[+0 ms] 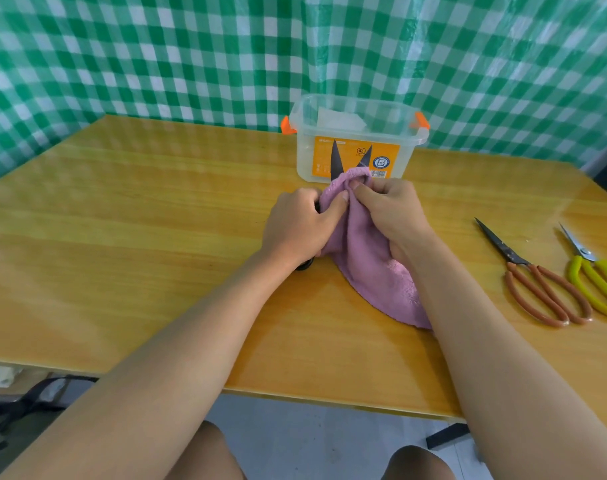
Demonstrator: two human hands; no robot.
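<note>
Work in hand: wiping the black scissors with the cloth.
Black scissors: just on the near side of the box. The blades are spread in a V, with the tips up against its label in this view.
Long axis: runs from the person toward the box, handles near and points far.
Left hand: curled round the black handles, the thumb pressing a fold of cloth. It is mostly hiding the rings.
Right hand: pinching the cloth bunched round the root of the right blade, nearer the box than the left hand.
Cloth: trails from the blades back toward the person, away from the box, under the right forearm and onto the worktop.
Coming move, as I judge it: the right hand slides the cloth along the blade toward the box while the left holds the handles steady; fingers should stay off the edge.
Others: red scissors and yellow scissors lie well right of the box, side by side, tips away.
</note>
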